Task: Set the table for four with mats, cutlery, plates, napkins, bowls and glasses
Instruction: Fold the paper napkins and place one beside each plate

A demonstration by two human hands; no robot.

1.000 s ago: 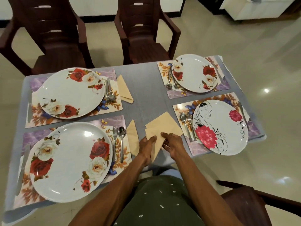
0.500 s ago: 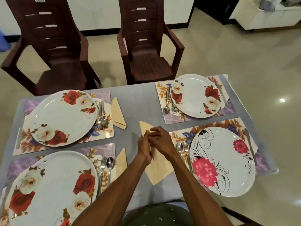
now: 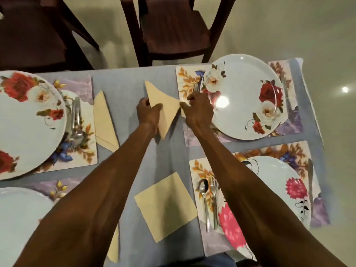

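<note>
Grey tablecloth (image 3: 123,78), glossy beige floor (image 3: 289,26)

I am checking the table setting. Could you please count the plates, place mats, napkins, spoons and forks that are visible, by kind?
Plates: 4
Place mats: 4
Napkins: 4
Spoons: 2 visible
Forks: 2 clearly visible
Total: 16
</note>
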